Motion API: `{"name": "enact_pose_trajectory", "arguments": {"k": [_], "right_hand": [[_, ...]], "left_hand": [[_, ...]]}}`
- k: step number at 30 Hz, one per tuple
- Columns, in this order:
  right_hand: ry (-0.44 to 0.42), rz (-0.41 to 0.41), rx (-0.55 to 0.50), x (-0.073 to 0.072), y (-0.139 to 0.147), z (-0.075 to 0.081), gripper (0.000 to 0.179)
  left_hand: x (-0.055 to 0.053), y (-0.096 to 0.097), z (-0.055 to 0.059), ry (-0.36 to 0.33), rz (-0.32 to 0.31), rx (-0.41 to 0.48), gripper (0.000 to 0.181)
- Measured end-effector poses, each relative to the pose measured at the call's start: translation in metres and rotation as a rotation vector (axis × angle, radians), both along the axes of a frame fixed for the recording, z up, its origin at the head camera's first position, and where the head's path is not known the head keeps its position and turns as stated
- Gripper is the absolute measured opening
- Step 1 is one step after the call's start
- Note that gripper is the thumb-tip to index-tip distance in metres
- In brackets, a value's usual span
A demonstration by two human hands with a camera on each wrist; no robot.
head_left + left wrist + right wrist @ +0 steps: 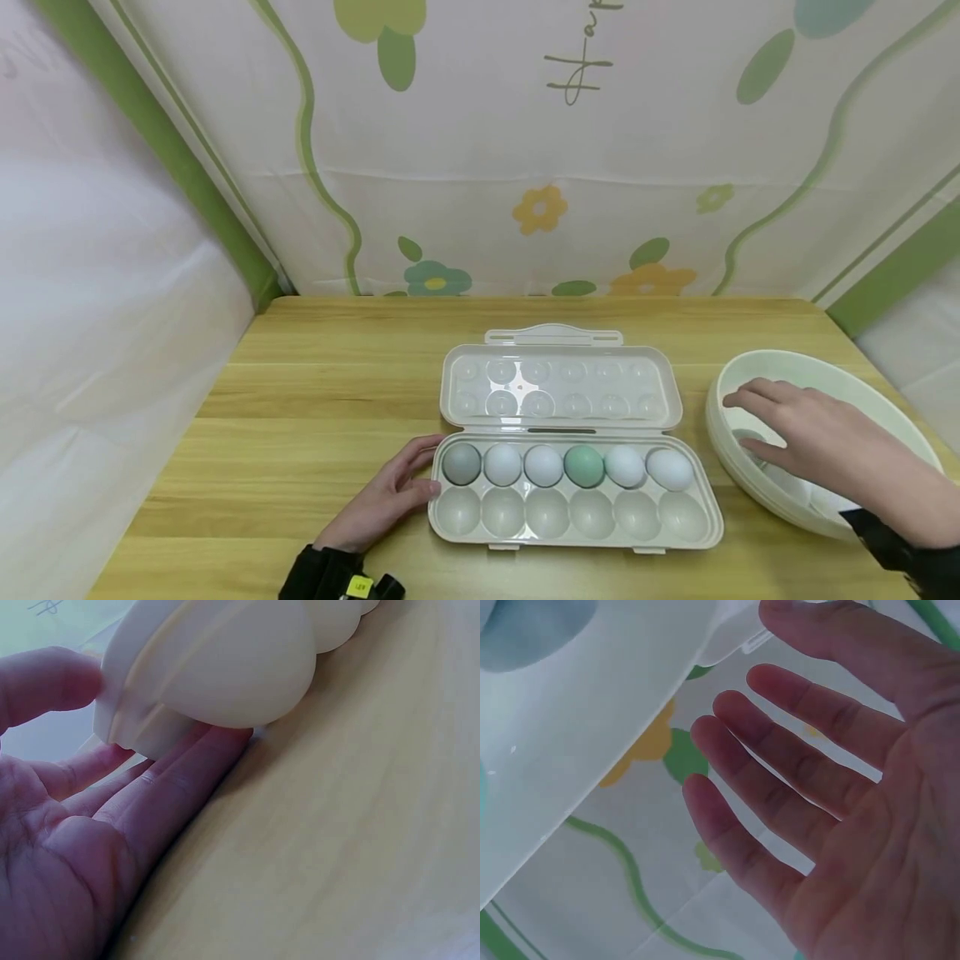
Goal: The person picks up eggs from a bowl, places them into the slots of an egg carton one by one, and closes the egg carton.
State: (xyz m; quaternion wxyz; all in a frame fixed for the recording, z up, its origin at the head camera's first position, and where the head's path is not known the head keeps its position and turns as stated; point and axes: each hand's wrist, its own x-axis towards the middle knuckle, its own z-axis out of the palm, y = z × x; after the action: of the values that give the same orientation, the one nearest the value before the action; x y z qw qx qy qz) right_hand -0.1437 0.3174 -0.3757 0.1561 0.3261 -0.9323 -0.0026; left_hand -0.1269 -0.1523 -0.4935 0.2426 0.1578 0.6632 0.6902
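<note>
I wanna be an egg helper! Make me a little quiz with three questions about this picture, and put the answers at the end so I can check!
1. Pick one: counting from the left in the back row of the egg box, where is the green egg?
A) second
B) fourth
C) sixth

2. True or false: the front row of the egg box is full of eggs.

3. Fill in the blank: in the head view, the ____ hand is over the bowl.

Key
1. B, fourth.
2. False; the front row is empty.
3. Right: the right hand is over the bowl.
</note>
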Motion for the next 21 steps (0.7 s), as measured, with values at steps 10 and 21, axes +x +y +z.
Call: {"name": "enact_pose_trajectory", "arguments": {"k": [10,21], "right_hand": [[-0.212,-0.178,0.066,-0.017,0.027,-0.009,0.043],[-0.334,-0.221,0.042,-0.037,0.047,-0.025,0.034]], "left_hand": [[0.0,-0.001,0.0,0.008,-0.002,0.006,0.052],[0.0,0.0,0.0,-0.002,-0.002,0.005,0.052]]}}
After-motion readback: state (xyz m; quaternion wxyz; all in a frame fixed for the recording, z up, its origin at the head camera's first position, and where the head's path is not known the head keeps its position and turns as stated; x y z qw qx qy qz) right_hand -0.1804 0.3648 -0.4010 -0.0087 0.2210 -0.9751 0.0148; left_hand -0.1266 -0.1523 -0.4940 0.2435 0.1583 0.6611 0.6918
